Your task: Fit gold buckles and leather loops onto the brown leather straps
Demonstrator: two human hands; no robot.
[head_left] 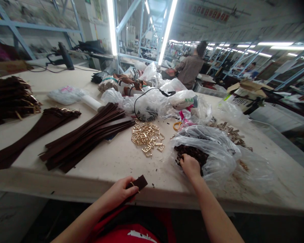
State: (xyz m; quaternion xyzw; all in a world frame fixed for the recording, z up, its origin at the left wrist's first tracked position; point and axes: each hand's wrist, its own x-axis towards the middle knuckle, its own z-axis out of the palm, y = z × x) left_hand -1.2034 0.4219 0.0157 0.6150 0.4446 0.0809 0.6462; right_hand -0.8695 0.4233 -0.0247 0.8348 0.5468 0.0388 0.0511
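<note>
My left hand (126, 189) is closed around a dark brown strap (141, 182) at the table's front edge, and a gold metal piece shows by the thumb. To the right, my right hand (190, 165) reaches into an open clear plastic bag (219, 153). Small dark brown pieces (194, 153) fill that bag, and my fingertips touch them; whether they pinch one is too small to tell. Between and beyond the hands lies a pile of gold buckles (147, 135). A bundle of long brown straps (86, 138) rests to its left.
More brown straps (32, 136) lie at the left. Behind the buckles are heaped plastic bags (152, 101) and a black cord. Metal pieces (233, 133) lie right of the bag. A person (191, 69) stands beyond the table (101, 168); an open carton (245, 96) is at right.
</note>
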